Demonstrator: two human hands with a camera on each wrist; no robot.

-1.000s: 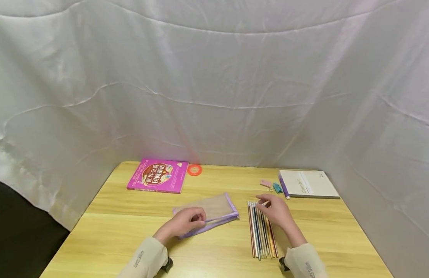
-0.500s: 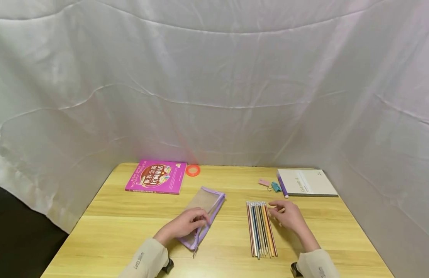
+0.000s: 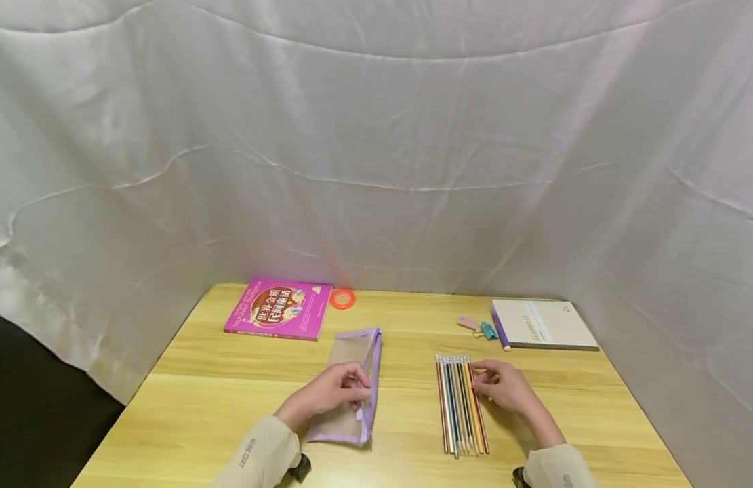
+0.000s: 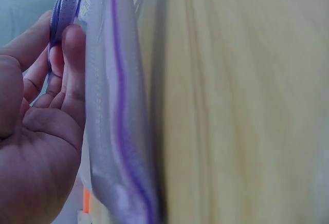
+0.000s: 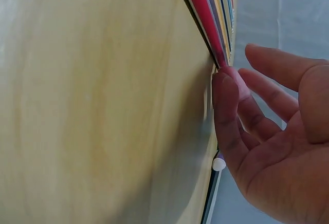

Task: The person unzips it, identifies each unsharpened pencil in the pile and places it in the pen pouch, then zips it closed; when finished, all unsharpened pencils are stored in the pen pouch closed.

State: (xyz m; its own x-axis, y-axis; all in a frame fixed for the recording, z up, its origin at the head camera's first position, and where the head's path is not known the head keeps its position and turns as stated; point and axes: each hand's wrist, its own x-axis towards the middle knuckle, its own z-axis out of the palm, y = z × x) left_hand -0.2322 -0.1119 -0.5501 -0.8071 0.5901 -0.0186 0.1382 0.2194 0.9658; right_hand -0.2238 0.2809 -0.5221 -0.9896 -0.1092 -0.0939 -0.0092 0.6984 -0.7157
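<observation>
A see-through pencil case (image 3: 339,425) with purple edging and a zipper lies left of centre on the table. My left hand (image 3: 329,392) pinches its zipper edge between thumb and fingers, and in the left wrist view that purple edge (image 4: 67,8) stands up between them. A row of pencils (image 3: 458,407) lies side by side to the right, eraser ends away from me. Beside the row is my right hand (image 3: 504,388), fingertips at the outermost red pencil (image 5: 200,3). In the right wrist view its thumb stands apart from the other fingers.
At the back left lie a pink book (image 3: 278,308) and an orange tape roll (image 3: 342,298). Back right are a pink eraser (image 3: 467,322), a teal binder clip (image 3: 489,331), a purple marker (image 3: 500,329) and a notebook (image 3: 543,324). Grey cloth (image 3: 376,149) surrounds the table.
The pencil case has turned from lying slantwise to pointing away from me, held by my left hand. My right hand has moved from above the pencils to their right side.
</observation>
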